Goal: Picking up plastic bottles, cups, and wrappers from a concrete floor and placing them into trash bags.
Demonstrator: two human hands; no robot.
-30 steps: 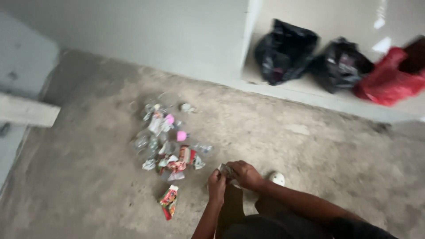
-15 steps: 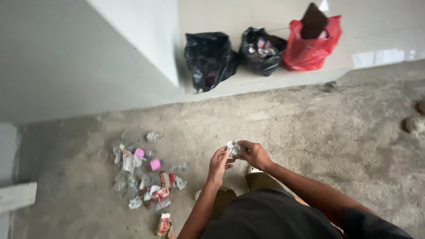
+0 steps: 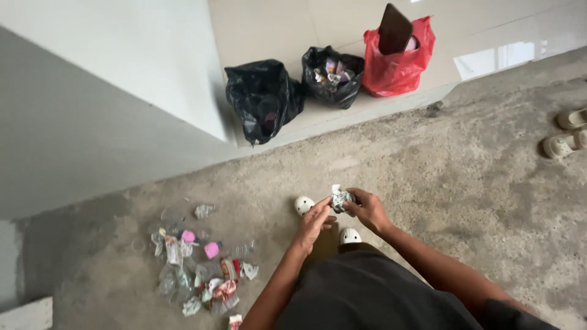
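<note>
Now, crumpled wrapper (image 3: 339,197) pinched between left hand (image 3: 313,222), right hand (image 3: 367,209) (fingertips touching)

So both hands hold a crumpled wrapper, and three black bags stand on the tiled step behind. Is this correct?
Not quite. In the head view both hands, left hand and right hand, hold the crumpled wrapper, but only two bags are black; the third bag is red.

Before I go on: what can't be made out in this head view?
- Crumpled wrapper: print too small; both hands cover part.
- Closed black bag: contents hidden.
- Litter pile: bottom edge cuts it.
- Pale sandals: right edge cuts them.
</note>
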